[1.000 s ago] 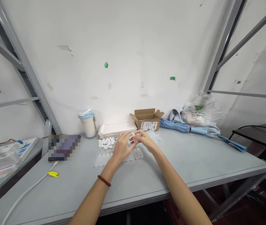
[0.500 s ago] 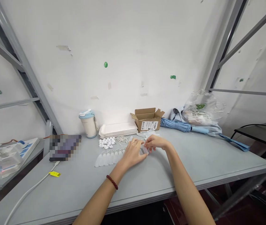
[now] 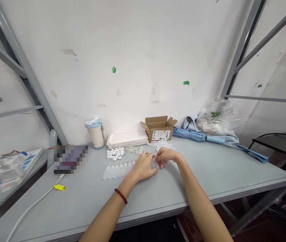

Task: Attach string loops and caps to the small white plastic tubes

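A second ago both hands were raised a little above the grey table top (image 3: 208,174), far from the person and close to the open brown cardboard box (image 3: 159,129), fingertips meeting around a small clear plastic vial (image 3: 154,164). Since then they have dropped and drawn nearer. The left hand (image 3: 143,167) has swung to the right and now lies low over the right end of the row of clear plastic vials (image 3: 119,169), hiding the ones that showed there before. The right hand (image 3: 167,155) has sunk beside it, and the small vial pinched between the two now sits at table level.
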